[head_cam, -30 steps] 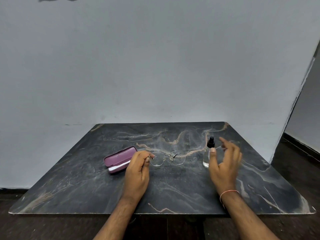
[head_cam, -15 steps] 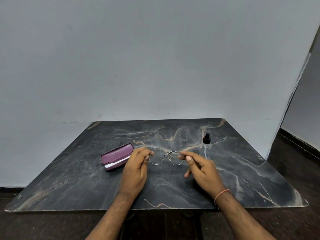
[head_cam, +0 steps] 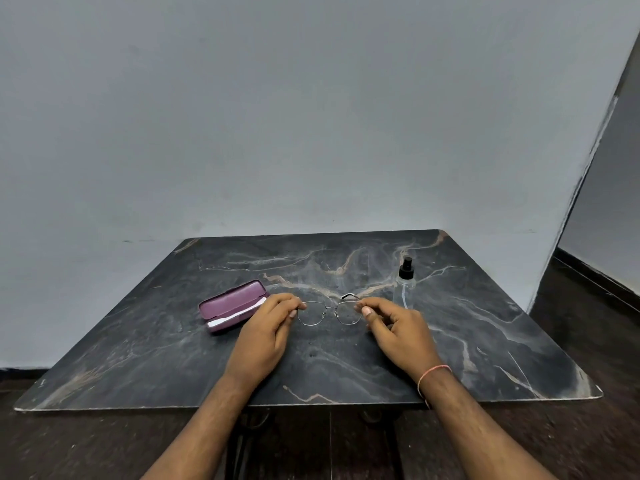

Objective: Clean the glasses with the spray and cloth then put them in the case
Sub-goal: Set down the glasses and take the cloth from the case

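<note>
The glasses (head_cam: pixel 328 312) are held between both hands, above the dark marbled desk (head_cam: pixel 156 348). The left hand (head_cam: pixel 265 336) pinches the left end of the frame with curled fingers and thumb. The right hand (head_cam: pixel 398 332) pinches the right end of the frame between thumb and forefinger, the remaining fingers curled loosely beneath. The lenses face toward the person; one temple arm projects behind the frame near the right hand's fingertips. Whether the frame touches the desk surface cannot be determined.

The purple case (head_cam: pixel 233 305) lies open on the desk just beside the left hand, on its outer side. A white cloth (head_cam: pixel 239 315) lies along the near edge of the case. The spray bottle (head_cam: pixel 404 282), clear with a black nozzle, stands upright on the desk just beyond the right hand. A thin pink band (head_cam: pixel 433 372) circles the right wrist.
</note>
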{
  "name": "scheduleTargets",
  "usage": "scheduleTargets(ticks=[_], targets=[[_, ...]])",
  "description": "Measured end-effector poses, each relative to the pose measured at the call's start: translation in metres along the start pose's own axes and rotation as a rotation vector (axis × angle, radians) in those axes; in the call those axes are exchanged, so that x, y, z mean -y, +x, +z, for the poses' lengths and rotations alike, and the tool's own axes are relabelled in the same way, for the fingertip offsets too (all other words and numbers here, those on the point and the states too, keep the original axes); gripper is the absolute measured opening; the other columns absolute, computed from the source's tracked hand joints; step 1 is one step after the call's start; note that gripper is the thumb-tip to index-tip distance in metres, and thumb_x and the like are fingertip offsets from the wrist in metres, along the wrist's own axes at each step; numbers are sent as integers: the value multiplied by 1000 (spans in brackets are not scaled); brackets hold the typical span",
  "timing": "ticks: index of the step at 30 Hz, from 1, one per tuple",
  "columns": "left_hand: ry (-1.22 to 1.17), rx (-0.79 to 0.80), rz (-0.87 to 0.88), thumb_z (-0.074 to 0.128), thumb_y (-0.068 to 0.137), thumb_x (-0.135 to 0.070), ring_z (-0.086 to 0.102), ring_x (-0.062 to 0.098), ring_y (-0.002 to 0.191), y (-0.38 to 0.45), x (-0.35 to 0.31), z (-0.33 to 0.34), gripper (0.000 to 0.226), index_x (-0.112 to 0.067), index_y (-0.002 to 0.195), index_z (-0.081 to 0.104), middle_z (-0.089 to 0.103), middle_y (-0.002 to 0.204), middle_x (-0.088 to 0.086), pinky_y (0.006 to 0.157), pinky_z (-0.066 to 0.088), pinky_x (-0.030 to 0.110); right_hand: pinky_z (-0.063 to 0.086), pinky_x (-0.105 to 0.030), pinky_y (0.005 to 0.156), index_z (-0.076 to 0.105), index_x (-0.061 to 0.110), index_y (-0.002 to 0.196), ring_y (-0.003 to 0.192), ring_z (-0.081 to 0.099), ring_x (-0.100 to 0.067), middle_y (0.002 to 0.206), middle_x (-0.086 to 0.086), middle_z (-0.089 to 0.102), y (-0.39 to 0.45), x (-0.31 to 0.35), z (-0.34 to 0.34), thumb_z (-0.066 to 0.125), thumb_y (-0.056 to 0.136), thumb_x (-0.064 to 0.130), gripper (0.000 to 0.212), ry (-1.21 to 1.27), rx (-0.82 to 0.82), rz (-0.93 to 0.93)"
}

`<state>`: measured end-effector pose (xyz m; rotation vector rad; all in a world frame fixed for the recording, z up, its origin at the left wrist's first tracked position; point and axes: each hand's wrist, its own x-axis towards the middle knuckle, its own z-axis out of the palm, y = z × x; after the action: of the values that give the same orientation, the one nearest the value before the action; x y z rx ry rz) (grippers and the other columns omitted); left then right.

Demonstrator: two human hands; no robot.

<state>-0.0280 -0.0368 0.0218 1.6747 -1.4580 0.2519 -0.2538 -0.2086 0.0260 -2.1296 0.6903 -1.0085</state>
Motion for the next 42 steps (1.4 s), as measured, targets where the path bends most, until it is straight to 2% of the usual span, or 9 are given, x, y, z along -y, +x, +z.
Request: scheduleTargets(ticks=[3, 10, 16, 19, 22, 28, 32, 37, 42], targets=[[62, 69, 23, 59, 111, -12, 63, 0, 129, -4, 12, -4, 25, -24, 127, 74, 67, 134, -17, 110, 49, 19, 63, -38, 76, 76, 46, 114, 79, 75, -3, 93, 25, 79, 1, -2, 1, 66, 100, 40, 18, -67, 4, -25], [119, 144, 32, 57, 112, -17, 59, -1, 137, -5, 19, -5, 26, -27, 130, 73, 66, 142, -19, 114, 46, 19, 61, -27, 82, 76, 46, 111, 89, 73, 8, 98, 32, 77, 1, -6, 2, 69, 99, 39, 16, -137, 7, -21], [133, 170, 19, 57, 112, -21, 60, 3, 137, -6, 25, -3, 27, -26, 133, 74, 66, 146, -14, 116, 48, 25, 60, -32, 76, 68, 54, 115, 82, 71, 3, 89, 27, 77, -1, -10, 2, 59, 97, 55, 21, -291, 29, -20], [153, 178, 10, 58, 111, -22, 61, 5, 136, -6, 26, -1, 29, -26, 136, 73, 66, 148, -13, 116, 48, 26, 51, -24, 67, 71, 49, 114, 70, 64, 6, 76, 24, 73, -1, -8, 2, 63, 97, 50, 18, -331, 32, -20], [161, 185, 3, 58, 111, -24, 60, 4, 136, -7, 28, -1, 31, -27, 138, 73, 65, 149, -14, 115, 48, 25, 39, -14, 64, 72, 48, 114, 69, 60, 9, 78, 25, 72, -1, -7, 2, 64, 98, 48, 18, -377, 46, -24], [174, 206, 8, 62, 108, -25, 63, 6, 135, -7, 30, 0, 30, -28, 134, 76, 69, 146, -14, 116, 50, 29, 41, -18, 69, 73, 47, 117, 79, 60, 8, 93, 27, 77, -1, -3, 1, 64, 99, 47, 20, -401, 73, -6], [196, 206, 5, 62, 107, -26, 61, 6, 138, -8, 29, -1, 35, -30, 140, 74, 67, 150, -14, 118, 49, 31, 52, -24, 76, 72, 48, 119, 90, 70, 3, 99, 28, 78, -3, -1, 1, 64, 98, 47, 22, -407, 83, 7], [207, 164, 1, 67, 102, -26, 62, 7, 137, -10, 20, -8, 42, -28, 143, 71, 69, 147, -12, 117, 49, 29, 52, -20, 87, 72, 47, 126, 108, 69, 5, 114, 29, 77, -4, 2, -1, 66, 98, 44, 29, -375, 104, -21], [285, -98, -60, 68, 97, -28, 71, 12, 118, -20, 29, -36, 29, -28, 125, 77, 77, 124, -13, 102, 56, 44, 47, -23, 94, 72, 40, 124, 115, 62, -7, 120, 25, 72, -4, -3, -1, 66, 96, 50, 31, -440, 26, -133]])
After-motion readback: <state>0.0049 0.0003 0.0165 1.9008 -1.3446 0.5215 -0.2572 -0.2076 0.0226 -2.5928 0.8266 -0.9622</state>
